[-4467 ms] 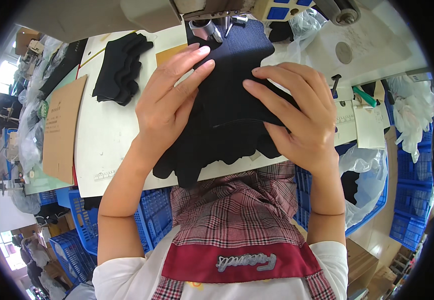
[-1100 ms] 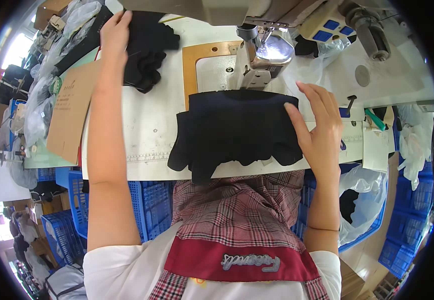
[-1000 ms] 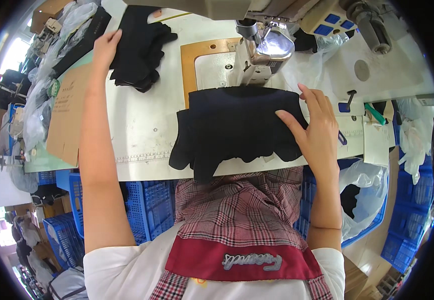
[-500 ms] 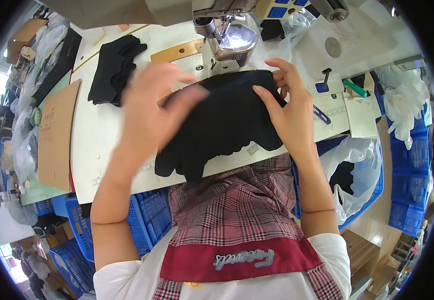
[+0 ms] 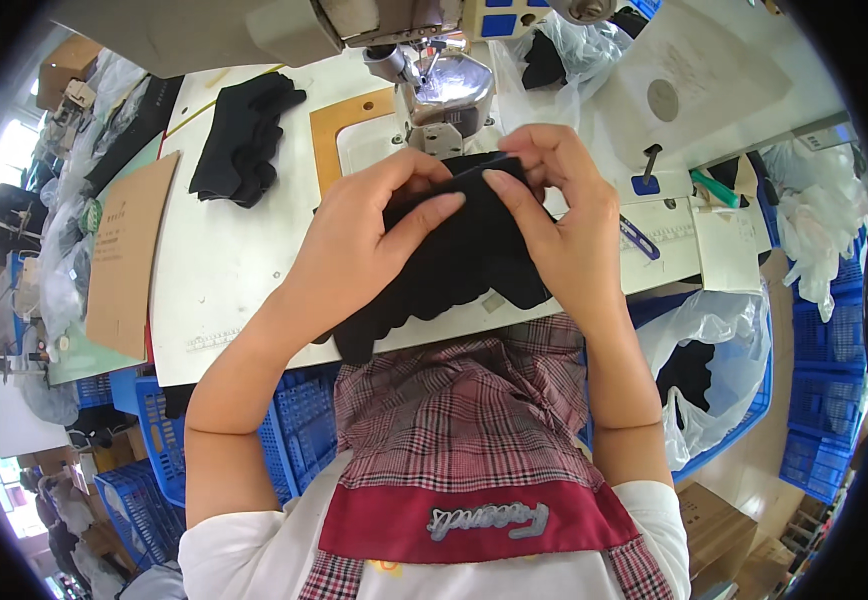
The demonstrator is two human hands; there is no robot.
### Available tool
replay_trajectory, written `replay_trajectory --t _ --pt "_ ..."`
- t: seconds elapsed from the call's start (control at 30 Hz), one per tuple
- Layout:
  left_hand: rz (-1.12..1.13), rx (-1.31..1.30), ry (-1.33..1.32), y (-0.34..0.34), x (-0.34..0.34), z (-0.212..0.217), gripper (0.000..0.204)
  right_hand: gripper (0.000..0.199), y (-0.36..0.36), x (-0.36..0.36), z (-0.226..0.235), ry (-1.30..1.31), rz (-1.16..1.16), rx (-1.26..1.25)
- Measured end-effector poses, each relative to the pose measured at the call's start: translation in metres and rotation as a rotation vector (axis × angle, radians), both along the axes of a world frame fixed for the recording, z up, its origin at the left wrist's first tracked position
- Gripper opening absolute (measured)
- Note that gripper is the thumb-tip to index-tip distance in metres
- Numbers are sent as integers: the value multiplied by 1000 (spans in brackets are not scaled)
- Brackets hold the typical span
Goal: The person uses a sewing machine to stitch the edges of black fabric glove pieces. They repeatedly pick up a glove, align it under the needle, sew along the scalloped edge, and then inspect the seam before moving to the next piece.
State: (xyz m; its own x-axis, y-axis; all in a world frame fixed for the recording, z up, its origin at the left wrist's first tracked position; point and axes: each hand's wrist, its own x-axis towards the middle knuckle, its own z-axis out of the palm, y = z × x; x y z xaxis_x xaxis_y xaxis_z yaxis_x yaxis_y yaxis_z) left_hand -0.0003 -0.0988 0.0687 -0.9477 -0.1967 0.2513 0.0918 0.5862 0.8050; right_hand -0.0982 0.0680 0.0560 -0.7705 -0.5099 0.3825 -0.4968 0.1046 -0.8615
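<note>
A black fabric piece (image 5: pixel 464 250) with a scalloped lower edge lies in front of the sewing machine (image 5: pixel 444 95), partly hanging over the table's near edge. My left hand (image 5: pixel 379 215) pinches its upper edge between thumb and fingers. Close beside it, my right hand (image 5: pixel 559 195) grips the same edge further right, thumb on the near side. The fingertips behind the cloth are partly hidden. Left of the machine lies a stack of black scalloped fabric pieces (image 5: pixel 244 135).
On the white table (image 5: pixel 224 270) rest a purple-handled cutter (image 5: pixel 640 238) and a green tool (image 5: pixel 716 188) at right. A cardboard sheet (image 5: pixel 132 255) stands at the left. Below right, a blue basket (image 5: pixel 762 400) holds a plastic bag (image 5: pixel 724 320) with black cloth.
My left hand has moved right and taken hold of the fabric's upper edge. The right hand has closed on that edge, and the cloth's left part has been drawn in.
</note>
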Motion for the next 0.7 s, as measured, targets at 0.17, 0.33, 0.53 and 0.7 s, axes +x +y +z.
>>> replay_trajectory --t 0.17,0.33,0.53,0.7 --pt "17 307 -54 -18 -13 12 17 22 -10 -25 8 605 22 -111" --pt "-15 455 -52 -37 -26 11 19 63 8 -13 24 626 278 154" --pt "31 439 -6 -36 -36 8 19 52 -15 -21 11 870 55 188" --pt "88 421 98 -39 -43 3 18 42 -29 -29 6 1042 -33 123"
